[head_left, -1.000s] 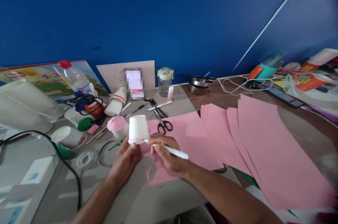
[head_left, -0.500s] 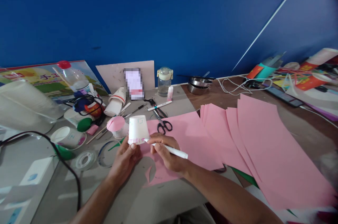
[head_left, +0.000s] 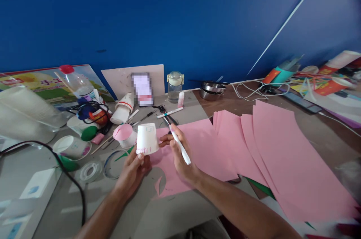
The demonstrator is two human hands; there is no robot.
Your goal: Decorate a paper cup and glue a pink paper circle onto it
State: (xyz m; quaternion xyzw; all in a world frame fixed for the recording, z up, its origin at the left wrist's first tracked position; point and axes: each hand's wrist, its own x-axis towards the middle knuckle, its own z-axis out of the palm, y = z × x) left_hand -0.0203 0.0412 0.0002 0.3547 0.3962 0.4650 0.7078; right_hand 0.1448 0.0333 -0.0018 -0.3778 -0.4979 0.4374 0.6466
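Note:
An upside-down white paper cup is held at its rim by my left hand. Pink marks run along the cup near that rim, and a faint green drawing shows near its base. My right hand is closed on a white marker, whose tip points up and away from the cup. The fingertips of my right hand are close to the cup's right side; whether they touch it is unclear. Pink paper with a round cut-out lies beneath both hands. Scissors are partly hidden behind my right hand.
A phone leans on a board at the back, left of a glass jar. Several pink sheets spread rightward. A tape roll, cups and a black cable lie on the left. Metal bowls stand at the back.
My right hand has drawn the marker away from the cup and tilted its tip upward. The cup has turned slightly in my left hand, so its pink marks and green drawing have shifted.

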